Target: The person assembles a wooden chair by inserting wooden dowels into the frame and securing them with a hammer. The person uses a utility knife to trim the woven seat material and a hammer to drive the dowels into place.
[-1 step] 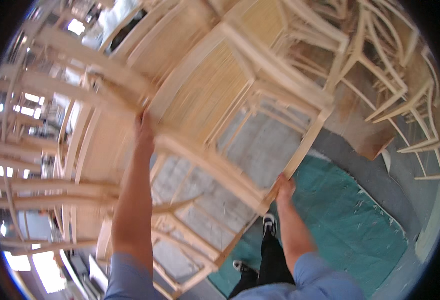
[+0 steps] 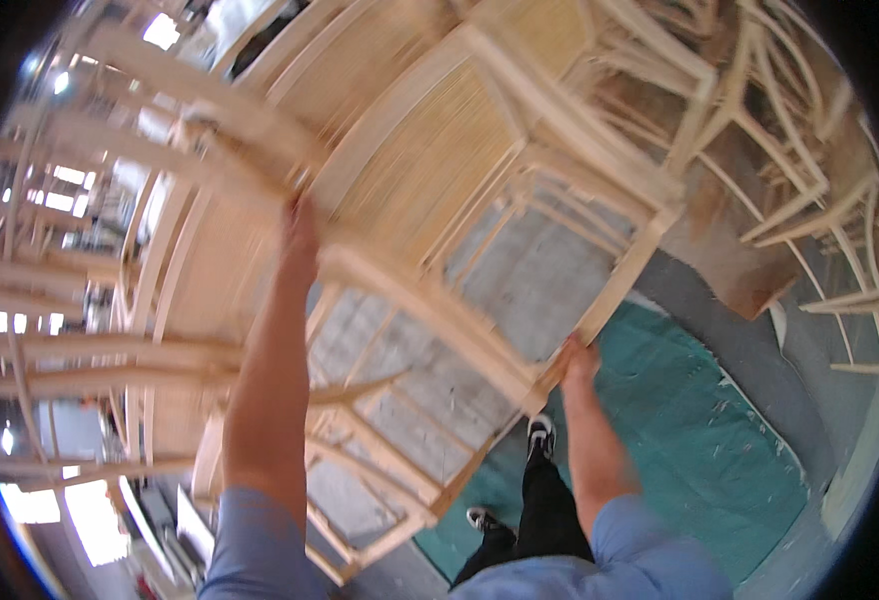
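Observation:
Both my hands grip a pale, unfinished wooden chair (image 2: 465, 325) that is tilted in front of me. My left hand (image 2: 302, 230) is closed at its far left corner, where the rails meet; the fingers are partly hidden and blurred. My right hand (image 2: 578, 362) wraps the long rail at the near right, close to the corner above my shoe. A broad, finely lined wooden panel (image 2: 430, 150) lies beyond the frame. Grey floor shows through the open bars.
Another wooden chair frame (image 2: 385, 470) stands below, between my arms. More chairs with long legs (image 2: 140, 350) crowd the left side. Several thin-legged frames (image 2: 750, 130) are piled at the far right. A green mat (image 2: 690, 430) covers the floor beside my right arm.
The chair and both my hands sit slightly farther right and higher in the picture, and the surroundings have shifted a little as well. My grip looks the same.

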Tool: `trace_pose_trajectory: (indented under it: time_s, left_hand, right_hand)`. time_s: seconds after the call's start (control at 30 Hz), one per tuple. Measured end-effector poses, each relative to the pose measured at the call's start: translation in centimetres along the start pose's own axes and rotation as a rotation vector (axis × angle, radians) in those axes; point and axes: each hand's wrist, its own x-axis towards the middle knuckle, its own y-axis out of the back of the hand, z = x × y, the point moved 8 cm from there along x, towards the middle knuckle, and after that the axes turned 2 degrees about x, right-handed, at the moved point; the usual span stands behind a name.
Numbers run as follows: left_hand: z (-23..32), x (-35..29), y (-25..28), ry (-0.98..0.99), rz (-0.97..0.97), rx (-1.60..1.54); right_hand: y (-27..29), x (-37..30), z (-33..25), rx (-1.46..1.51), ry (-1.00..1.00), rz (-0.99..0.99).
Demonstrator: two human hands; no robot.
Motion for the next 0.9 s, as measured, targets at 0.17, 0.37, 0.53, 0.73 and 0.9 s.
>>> trace_pose_trajectory:
  time_s: [0.17,0.37,0.53,0.73,0.9]
  left_hand:
    - [0.1,-6.6,1.8,-0.098,-0.059,0.447]
    - [-10.2,-35.1,18.1,0.121,-0.045,0.67]
    - [-19.3,-62.8,38.0,0.796,0.647,0.589]
    - [-26.7,-69.9,47.0,1.119,0.781,0.114]
    - [-32.6,-71.1,48.0,1.155,0.76,-0.253]
  right_hand:
    - [1.7,-3.0,0.1,-0.278,-0.227,-0.078]
    - [14.4,-9.9,2.9,-0.606,-0.389,0.133]
    - [6.5,-26.4,11.8,-0.946,-0.274,-0.599]
    - [-5.3,-40.6,21.0,-1.292,-0.051,-1.225]
    - [-7.0,-42.2,21.5,-1.528,0.253,-0.929]
